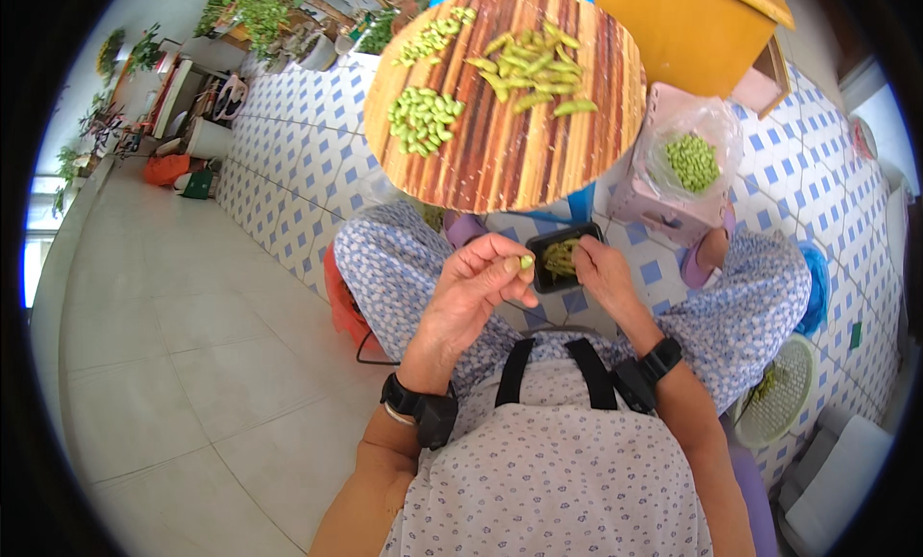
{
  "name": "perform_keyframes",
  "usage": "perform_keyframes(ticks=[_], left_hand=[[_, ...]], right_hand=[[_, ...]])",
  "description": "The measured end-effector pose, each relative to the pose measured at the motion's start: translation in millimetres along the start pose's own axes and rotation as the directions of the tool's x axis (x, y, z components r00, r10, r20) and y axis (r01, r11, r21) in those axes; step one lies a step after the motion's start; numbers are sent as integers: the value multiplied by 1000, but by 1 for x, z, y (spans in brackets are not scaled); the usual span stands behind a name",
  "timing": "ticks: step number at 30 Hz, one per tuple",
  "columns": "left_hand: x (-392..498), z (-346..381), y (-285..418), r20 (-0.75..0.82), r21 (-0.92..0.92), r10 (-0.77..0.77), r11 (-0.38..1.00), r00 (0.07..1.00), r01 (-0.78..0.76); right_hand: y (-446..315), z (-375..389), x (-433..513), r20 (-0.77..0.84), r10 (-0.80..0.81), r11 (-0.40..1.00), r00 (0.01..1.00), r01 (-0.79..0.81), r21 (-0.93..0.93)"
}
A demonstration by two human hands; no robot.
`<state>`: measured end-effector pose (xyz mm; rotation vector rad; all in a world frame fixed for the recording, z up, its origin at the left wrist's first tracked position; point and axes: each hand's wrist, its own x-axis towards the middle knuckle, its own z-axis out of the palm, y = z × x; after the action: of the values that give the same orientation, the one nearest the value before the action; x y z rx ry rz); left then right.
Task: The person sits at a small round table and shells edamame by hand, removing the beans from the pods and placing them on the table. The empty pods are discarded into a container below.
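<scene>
Between the thumb and fingers of my left hand [476, 279] is a green bean [526, 261]. My right hand [604, 270] is at the right side of a black plastic tray [539, 274], its fingers curled; whether they hold anything is hidden. Green-brown pods or shells [559, 258] lie in that tray. Beyond my hands stands a round striped wooden tabletop [497, 160]. It carries a heap of edamame pods [533, 67], a pile of shelled beans [424, 121] and a looser scatter of beans [433, 36] farther back.
A clear plastic bag [657, 142] with shelled beans [692, 162] sits on a pink plastic stool [638, 200]. Right of my knee is a pale green basket [789, 402]. A red bag [346, 305] is by my left leg. A yellow wooden cabinet [692, 38] stands behind the stool.
</scene>
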<state>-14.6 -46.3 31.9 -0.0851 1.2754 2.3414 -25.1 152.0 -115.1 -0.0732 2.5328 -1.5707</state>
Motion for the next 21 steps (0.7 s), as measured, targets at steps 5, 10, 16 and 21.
perform_keyframes(ticks=[5,10,16,21], left_hand=[[-6,-8,56,-153,257,294,934,943,-249],[12,-46,120,-210,385,472,845,856,-371],[62,-88,164,-252,526,518,783,818,-333],[111,-114,167,-208,700,527,668,824,-251]], right_hand=[[15,5,2,43,12,998,999,-9,-59],[25,15,2,-3,43,999,999,-43,32],[24,14,4,-12,24,999,1000,-24,31],[19,12,7,29,57,991,998,-53,-126]])
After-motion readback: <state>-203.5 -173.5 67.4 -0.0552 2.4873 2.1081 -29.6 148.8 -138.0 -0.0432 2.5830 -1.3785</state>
